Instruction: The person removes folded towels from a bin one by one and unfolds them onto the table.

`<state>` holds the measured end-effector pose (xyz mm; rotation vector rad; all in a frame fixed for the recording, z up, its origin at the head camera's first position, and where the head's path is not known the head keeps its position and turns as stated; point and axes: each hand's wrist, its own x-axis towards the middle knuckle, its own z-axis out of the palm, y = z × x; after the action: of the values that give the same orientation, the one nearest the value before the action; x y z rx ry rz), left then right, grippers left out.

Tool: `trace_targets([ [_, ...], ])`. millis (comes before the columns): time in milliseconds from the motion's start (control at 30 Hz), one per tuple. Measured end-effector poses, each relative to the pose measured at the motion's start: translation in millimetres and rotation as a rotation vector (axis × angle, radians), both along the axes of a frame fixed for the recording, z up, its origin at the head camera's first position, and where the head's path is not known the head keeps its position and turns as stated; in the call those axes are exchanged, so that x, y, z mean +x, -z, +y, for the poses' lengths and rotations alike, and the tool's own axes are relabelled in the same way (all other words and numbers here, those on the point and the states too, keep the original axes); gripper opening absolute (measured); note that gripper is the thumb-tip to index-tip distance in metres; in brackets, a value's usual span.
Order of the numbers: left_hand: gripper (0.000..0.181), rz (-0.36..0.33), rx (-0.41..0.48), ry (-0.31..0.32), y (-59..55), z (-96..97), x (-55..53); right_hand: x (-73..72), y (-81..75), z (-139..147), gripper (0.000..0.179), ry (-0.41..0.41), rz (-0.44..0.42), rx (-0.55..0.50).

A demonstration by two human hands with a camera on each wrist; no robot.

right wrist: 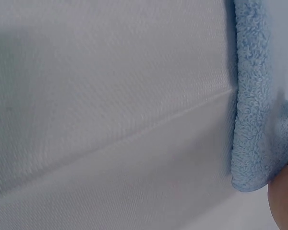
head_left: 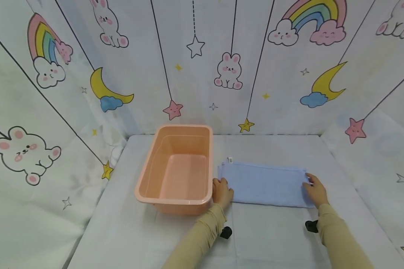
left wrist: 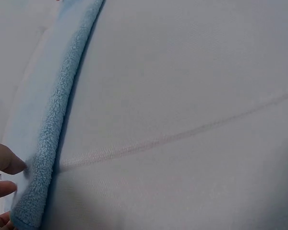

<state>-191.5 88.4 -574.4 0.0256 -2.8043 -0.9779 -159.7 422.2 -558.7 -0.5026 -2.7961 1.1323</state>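
A light blue towel, folded into a flat rectangle, lies on the white-covered table. My left hand is at its left end, beside the peach basin. In the left wrist view a thumb and fingers, slightly spread, touch the end of the towel. At the towel's right end, my right hand has its fingertips on the edge, thumb and forefinger apart. The right wrist view shows the fluffy folded edge and part of one digit against the corner; the other fingers are out of frame.
An upright peach plastic basin stands close to the left of the towel, with nothing inside. A small white tag sticks out at the towel's back left corner. Patterned white cloth walls the table at the back and sides.
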Motion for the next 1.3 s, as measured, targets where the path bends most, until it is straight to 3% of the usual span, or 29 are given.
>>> trace_targets([
  [133,0.021,-0.016,0.005,0.0,-0.1,2.3,-9.8,-1.5,3.3,-1,0.053,0.01,-0.048,-0.007],
  [467,0.02,-0.059,0.093,0.026,-8.4,14.8,-37.8,-3.9,-6.1,-2,0.057,-0.007,-0.095,0.002],
  [600,0.017,-0.105,0.125,0.045,-15.4,16.9,-43.2,-6.0,-6.7,-1,0.056,-0.063,-0.091,0.034],
  [733,0.025,-0.138,0.156,0.058,-18.7,18.0,-46.6,-7.7,-8.7,-2,0.052,-0.093,-0.084,0.055],
  [900,0.04,-0.098,0.263,0.103,-15.7,20.8,-52.9,-13.6,-18.9,-3,0.047,-0.104,-0.057,0.058],
  [1067,0.036,-0.024,0.404,0.107,-18.6,21.8,-59.0,-21.9,-28.8,-2,0.046,-0.111,-0.043,0.056],
  [1133,0.035,-0.004,0.421,0.095,-21.6,21.8,-60.4,-22.5,-31.9,-1,0.045,-0.118,-0.054,0.058],
  [1300,0.04,-0.033,0.42,0.111,-28.7,24.1,-57.6,-16.2,-32.9,4,0.047,-0.142,-0.113,0.081],
])
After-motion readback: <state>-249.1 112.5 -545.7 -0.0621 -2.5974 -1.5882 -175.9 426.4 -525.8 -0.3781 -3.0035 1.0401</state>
